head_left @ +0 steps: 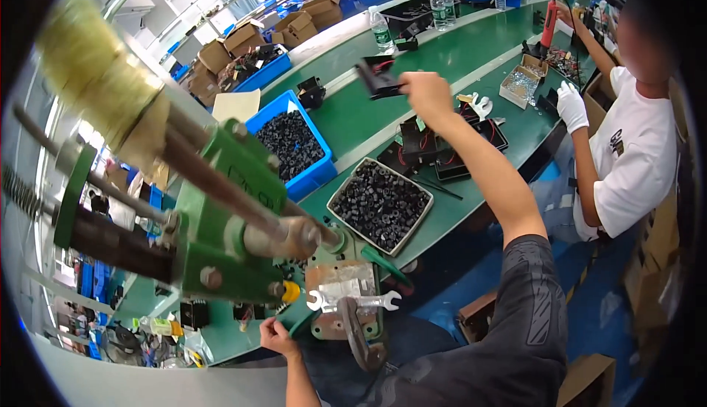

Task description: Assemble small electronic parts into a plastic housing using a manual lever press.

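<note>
The black case point(378, 79) is held up in the air, beyond the pale tray point(415, 224). It looks like smooth hard plastic, angular and hollow, with some red showing inside; its fine details are blurred. The right hand point(429, 98) has it by one end, with its grip closed on the edge. The left hand point(277, 338) is to the near left of the tray, beside the press point(236, 219); its fingers are bent, and I cannot tell whether this grip has hold of anything.

The tray is shallow, four-sided, and filled with small black pieces of knobby shape. It stands on the smooth green counter point(445, 216). Directly left of it is the press, of green painted metal, with a shiny steel wrench point(377, 302) lying across its base. Beyond the tray to the left, a blue plastic bin point(313, 180) contains more small black parts. Right of the tray lie other black cases point(418, 142) with red wires. Farther right of it, a co-worker wears a white glove point(572, 108).
</note>
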Demonstrator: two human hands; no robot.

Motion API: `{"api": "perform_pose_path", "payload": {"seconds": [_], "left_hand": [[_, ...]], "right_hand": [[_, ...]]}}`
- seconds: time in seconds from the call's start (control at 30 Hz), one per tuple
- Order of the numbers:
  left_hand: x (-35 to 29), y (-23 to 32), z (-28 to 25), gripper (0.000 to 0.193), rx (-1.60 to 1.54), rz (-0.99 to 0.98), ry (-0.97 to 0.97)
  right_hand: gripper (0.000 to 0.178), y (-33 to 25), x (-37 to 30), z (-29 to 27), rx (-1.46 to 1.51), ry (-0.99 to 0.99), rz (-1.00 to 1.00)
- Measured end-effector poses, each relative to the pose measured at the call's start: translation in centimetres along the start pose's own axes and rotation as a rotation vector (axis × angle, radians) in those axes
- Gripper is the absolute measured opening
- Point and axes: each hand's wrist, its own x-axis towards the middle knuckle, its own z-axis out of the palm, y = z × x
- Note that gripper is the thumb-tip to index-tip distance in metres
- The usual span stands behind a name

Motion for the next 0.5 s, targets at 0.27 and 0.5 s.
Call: {"api": "perform_pose_path", "payload": {"seconds": [0.27,0.5], "left_hand": [[1.0,1.3,-1.3,0.012,-0.335,-0.219,-0.212],[2.1,16.3,-4.8,0.024,-1.167,-0.778,-0.544]], "right_hand": [[0.027,10.9,-4.7,0.8,-0.105,0.068,0.194],[0.029,13.3,-5.0,3.1,0.559,0.071,0.404]]}}
